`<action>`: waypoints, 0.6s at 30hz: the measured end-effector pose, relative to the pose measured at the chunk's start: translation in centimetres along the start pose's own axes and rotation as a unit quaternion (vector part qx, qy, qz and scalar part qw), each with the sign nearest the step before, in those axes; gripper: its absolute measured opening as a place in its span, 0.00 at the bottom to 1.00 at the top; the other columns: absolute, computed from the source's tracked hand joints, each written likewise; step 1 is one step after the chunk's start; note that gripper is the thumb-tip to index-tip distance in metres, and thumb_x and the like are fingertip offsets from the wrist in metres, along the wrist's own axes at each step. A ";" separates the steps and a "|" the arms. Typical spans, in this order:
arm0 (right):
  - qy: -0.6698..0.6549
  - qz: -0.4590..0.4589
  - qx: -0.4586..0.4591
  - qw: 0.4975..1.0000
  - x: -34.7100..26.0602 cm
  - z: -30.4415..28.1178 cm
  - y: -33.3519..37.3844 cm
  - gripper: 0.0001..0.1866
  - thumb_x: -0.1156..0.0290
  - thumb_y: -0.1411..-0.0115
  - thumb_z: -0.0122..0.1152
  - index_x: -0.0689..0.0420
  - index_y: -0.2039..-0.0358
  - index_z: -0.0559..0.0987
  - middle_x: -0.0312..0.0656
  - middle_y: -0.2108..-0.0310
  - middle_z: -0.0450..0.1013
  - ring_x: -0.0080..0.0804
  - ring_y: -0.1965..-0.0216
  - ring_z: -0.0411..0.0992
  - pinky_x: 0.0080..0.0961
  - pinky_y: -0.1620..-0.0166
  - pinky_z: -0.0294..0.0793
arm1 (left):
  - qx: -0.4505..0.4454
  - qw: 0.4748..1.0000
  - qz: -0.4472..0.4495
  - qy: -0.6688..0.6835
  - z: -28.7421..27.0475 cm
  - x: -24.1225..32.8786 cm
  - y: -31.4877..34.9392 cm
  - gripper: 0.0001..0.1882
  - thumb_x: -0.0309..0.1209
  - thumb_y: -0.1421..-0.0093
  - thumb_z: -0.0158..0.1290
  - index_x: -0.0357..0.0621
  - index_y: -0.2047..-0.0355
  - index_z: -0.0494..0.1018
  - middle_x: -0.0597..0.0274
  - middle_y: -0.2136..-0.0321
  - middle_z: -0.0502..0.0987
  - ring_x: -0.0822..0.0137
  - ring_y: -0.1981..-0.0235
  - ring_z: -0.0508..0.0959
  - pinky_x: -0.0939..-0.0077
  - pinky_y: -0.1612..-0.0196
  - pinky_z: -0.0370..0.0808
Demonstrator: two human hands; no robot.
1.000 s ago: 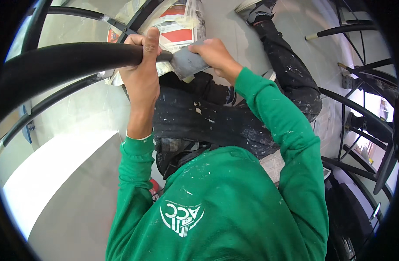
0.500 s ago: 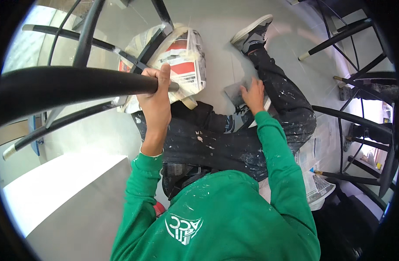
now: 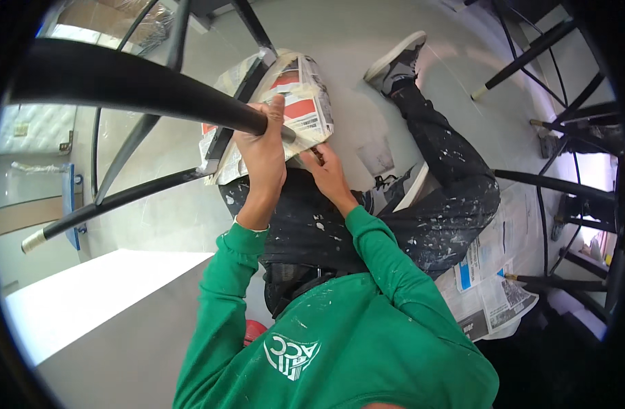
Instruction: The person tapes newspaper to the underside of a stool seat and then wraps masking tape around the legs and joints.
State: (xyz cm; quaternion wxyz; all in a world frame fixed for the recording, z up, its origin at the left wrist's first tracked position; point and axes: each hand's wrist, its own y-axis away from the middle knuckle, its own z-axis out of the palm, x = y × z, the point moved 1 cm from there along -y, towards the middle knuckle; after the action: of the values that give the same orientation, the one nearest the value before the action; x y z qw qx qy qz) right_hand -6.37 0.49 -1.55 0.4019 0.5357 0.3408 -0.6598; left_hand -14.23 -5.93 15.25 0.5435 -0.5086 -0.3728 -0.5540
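A black chair (image 3: 142,85) lies tipped over my lap, its seat (image 3: 311,102) wrapped in newspaper and pale tape. My left hand (image 3: 261,143) is closed round one thick black leg (image 3: 210,105), close to its grey end (image 3: 289,135), with the thumb laid along the top. Just right of that end, my right hand (image 3: 326,174) has its fingers drawn together at the lower edge of the wrapped seat. A small dark bit shows at its fingertips, too small to name. On the floor beyond it lies a grey sheet (image 3: 376,155).
More black chair legs (image 3: 554,184) reach in from the right, close to my bent knee. Newspaper sheets (image 3: 496,293) lie on the floor at lower right. A white block-like surface (image 3: 101,286) stands at left. My paint-spotted trouser leg (image 3: 455,163) stretches across the right.
My right hand has left the grey sheet by my shoe and moved left to the wrapped seat. The held chair has shifted slightly in view, my left hand still round its leg.
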 end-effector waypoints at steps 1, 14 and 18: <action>0.029 -0.033 -0.001 0.999 -0.2 -0.2 -0.1 0.17 0.67 0.33 0.64 0.67 0.50 0.79 0.43 0.52 0.75 0.32 0.51 0.73 0.28 0.47 0.71 | -0.009 1.000 -0.008 -0.010 -0.4 -0.2 -0.1 0.11 0.32 0.34 0.64 0.45 0.71 0.73 0.70 0.73 0.71 0.78 0.68 0.70 0.79 0.58 0.68; 0.090 -0.025 -0.048 0.994 -3.1 -1.5 -3.3 0.16 0.65 0.36 0.65 0.64 0.54 0.83 0.53 0.48 0.75 0.47 0.47 0.74 0.37 0.44 0.71 | -0.313 0.830 0.210 -0.411 -7.5 -4.6 -3.4 0.42 0.34 0.54 0.75 0.40 0.40 0.69 0.50 0.41 0.73 0.48 0.35 0.68 0.54 0.30 0.58; 0.084 -0.026 -0.062 0.994 -3.2 -1.3 -4.1 0.17 0.66 0.35 0.63 0.63 0.51 0.82 0.52 0.45 0.74 0.48 0.46 0.74 0.38 0.43 0.71 | -0.340 0.820 0.239 -0.395 -7.6 -5.1 -4.9 0.38 0.29 0.57 0.71 0.43 0.44 0.70 0.53 0.45 0.74 0.46 0.40 0.69 0.54 0.34 0.62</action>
State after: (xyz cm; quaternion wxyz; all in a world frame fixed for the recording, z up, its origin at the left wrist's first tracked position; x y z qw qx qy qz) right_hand -9.19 4.02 1.38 0.3870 0.5541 0.4279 -0.6001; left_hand -20.83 -11.47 9.50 0.2580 -0.9092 -0.2104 -0.2502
